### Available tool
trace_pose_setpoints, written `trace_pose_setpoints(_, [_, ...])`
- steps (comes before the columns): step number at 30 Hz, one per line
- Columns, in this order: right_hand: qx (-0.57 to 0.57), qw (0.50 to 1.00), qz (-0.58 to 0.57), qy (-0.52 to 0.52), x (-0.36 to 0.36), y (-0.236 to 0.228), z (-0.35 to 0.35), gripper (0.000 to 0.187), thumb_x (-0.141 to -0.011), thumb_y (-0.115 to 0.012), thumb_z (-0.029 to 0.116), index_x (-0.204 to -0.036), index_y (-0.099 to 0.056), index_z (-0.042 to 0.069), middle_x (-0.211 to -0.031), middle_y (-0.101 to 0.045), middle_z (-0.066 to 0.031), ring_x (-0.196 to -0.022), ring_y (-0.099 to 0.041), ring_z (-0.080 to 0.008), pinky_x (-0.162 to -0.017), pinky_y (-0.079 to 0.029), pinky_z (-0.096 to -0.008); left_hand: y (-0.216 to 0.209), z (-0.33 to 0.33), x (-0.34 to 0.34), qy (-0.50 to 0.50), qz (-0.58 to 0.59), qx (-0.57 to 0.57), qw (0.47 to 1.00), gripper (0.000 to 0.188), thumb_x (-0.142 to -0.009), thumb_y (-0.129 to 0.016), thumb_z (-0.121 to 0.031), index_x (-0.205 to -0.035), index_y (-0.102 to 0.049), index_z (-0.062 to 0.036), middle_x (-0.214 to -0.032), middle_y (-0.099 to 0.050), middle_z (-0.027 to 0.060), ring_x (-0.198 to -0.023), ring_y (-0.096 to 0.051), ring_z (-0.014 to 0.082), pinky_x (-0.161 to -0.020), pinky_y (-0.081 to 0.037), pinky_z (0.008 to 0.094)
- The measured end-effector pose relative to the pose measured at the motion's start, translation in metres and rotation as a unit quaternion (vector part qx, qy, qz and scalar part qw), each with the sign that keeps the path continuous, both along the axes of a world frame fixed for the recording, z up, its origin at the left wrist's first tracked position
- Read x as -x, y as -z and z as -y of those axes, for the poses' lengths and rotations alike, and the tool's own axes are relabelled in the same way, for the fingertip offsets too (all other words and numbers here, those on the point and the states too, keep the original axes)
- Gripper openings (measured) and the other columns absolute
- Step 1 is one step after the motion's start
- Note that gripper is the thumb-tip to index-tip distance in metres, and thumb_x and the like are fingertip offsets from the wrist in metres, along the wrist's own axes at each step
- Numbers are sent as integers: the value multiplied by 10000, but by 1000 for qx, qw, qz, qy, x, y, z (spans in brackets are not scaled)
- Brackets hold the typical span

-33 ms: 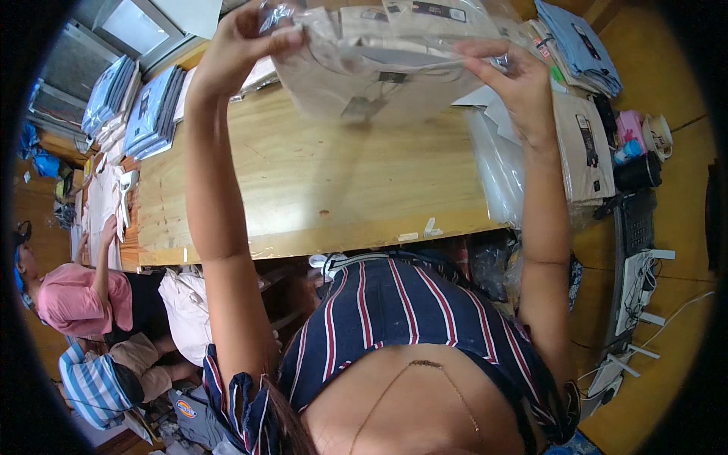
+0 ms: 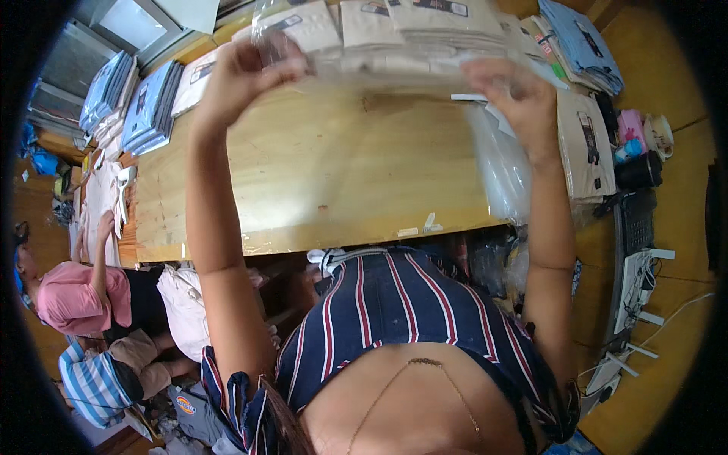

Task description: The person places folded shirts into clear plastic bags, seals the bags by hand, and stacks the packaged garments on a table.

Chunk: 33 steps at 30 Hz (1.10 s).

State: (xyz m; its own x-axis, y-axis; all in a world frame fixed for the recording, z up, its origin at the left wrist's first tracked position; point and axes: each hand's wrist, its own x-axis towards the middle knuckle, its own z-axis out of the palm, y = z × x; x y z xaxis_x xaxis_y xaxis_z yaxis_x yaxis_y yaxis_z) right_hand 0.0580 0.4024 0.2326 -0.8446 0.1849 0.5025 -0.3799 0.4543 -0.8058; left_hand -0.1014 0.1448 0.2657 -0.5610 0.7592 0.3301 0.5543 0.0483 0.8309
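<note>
Both hands are raised over the far side of the wooden table [image 2: 341, 174], wide apart. My left hand [image 2: 250, 83] pinches one side of a clear plastic bag [image 2: 379, 80], and my right hand [image 2: 516, 95] grips the other. Motion smears the bag and my fingers. Whether a garment is inside the bag cannot be made out now. Just behind it lie stacks of folded beige garments [image 2: 447, 21] in clear packaging. Beside my right forearm are loose clear plastic sleeves [image 2: 500, 178] and a packed beige garment [image 2: 584, 144].
Packed blue garments [image 2: 152, 110] stand at the far left, another blue stack [image 2: 580, 45] at the far right. A black cup [image 2: 637, 171] and a keyboard [image 2: 637, 224] are on the right. At left, a person in pink [image 2: 83, 299] handles pale cloth [image 2: 102, 193].
The bag, which hung toward me with a beige garment visible in it, has swung up and away, uncovering table and stacks. Both hands have dropped slightly lower in the picture.
</note>
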Motion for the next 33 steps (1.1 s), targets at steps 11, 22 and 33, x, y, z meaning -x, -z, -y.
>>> trace_pose_setpoints(11, [-354,927,83,-87,-110,176,20,146,-681,-568,48,-823,-559,17,-1016,-528,-100,-978,-495,-255,-817,-406,-349,223,53,-118,69,-351,146,923,233,-686,-489,-103,-899,-505,-9,-1024,-485,139,-1005,-453,281,-814,-394,344])
trace_pose_setpoints(22, [157,964,197,82,-80,183,17,81,-801,-497,45,-823,-521,-29,-763,-576,-93,-705,-564,-150,-642,-451,-252,209,31,-96,-101,38,118,987,92,-835,-427,-82,-859,-416,6,-737,-588,126,-646,-583,257,-574,-454,286])
trace_pose_setpoints(33, [261,906,211,257,-20,170,29,162,-860,-408,173,-839,-450,18,-588,-507,-58,-452,-522,-136,-414,-415,-239,221,-19,-77,-344,64,62,935,169,-873,-352,-167,-807,-409,-23,-537,-512,161,-451,-516,284,-410,-374,349])
